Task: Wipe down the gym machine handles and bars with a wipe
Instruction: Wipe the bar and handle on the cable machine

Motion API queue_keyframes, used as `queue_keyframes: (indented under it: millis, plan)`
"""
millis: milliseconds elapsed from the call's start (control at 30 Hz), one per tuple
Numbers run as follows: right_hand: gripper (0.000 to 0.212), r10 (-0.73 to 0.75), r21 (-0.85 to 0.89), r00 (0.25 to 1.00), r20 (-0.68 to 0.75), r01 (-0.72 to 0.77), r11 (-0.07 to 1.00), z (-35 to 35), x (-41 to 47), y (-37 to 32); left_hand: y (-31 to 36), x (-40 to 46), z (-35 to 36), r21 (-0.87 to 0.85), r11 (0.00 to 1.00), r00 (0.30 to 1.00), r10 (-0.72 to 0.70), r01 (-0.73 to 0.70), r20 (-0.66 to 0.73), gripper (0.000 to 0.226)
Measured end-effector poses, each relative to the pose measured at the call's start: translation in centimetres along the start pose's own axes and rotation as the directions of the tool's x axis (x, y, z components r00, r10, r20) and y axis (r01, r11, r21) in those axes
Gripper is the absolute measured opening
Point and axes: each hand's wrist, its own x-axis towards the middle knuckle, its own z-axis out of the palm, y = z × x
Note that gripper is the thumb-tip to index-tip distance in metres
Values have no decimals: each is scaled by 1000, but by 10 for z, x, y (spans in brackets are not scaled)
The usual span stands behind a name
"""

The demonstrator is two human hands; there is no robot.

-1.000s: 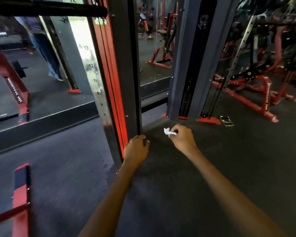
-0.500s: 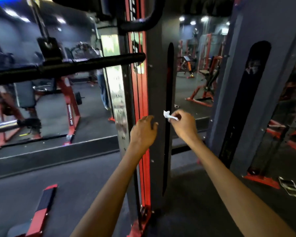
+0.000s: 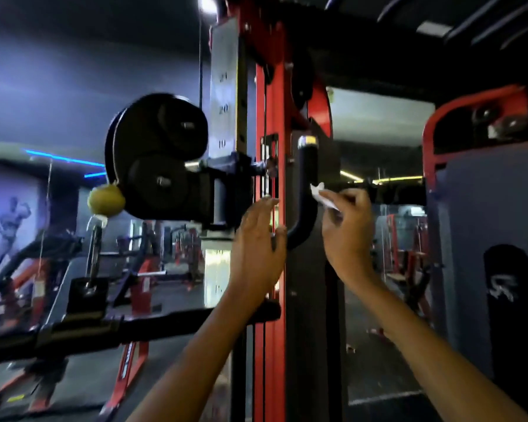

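Right hand (image 3: 346, 229) pinching a small white wipe (image 3: 322, 196) against the black curved handle (image 3: 306, 190). Left hand (image 3: 258, 239) flat with straight fingers, beside the red post (image 3: 276, 345).

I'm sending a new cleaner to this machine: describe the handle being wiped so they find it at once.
Start at the tall red upright in the middle of the cable machine. Just right of it a black J-shaped handle curves out and rises vertically. Unlike the long horizontal black bar lower left, it is short, hooked and tipped with a silver cap; the right hand holds a white wipe against it.
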Motion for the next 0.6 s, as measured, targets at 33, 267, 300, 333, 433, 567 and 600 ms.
queue_keyframes:
  millis: [33, 267, 300, 333, 433, 567, 600]
  plan:
    - [33, -53, -29, 998, -31, 52, 998, 6, 18, 3, -9, 18, 2, 30, 999, 999, 12, -11, -53, 43]
    - [55, -473, -268, 772, 425, 606, 749, 31, 112, 26, -74, 78, 3, 389, 921, 997, -24, -8, 79, 57]
    - [63, -488, -276, 727, 483, 655, 704, 30, 110, 29, -82, 75, 7, 450, 890, 991, 7, -66, 131, 59]
    - [68, -493, -267, 698, 520, 681, 682, 27, 100, 32, -89, 71, 11, 501, 857, 984, 33, -119, 177, 63]
    - [57, -556, -204, 594, 581, 768, 607, 11, 43, 43, -102, 62, 25, 573, 807, 983, 55, -147, 174, 65]
    - [37, -659, -116, 441, 609, 872, 476, 6, 41, 29, -103, 62, 29, 554, 821, 990, 104, -137, 92, 64]
    - [38, -646, -147, 489, 586, 848, 509, 12, 60, 26, -104, 61, 29, 543, 829, 991, 103, -134, 88, 64]
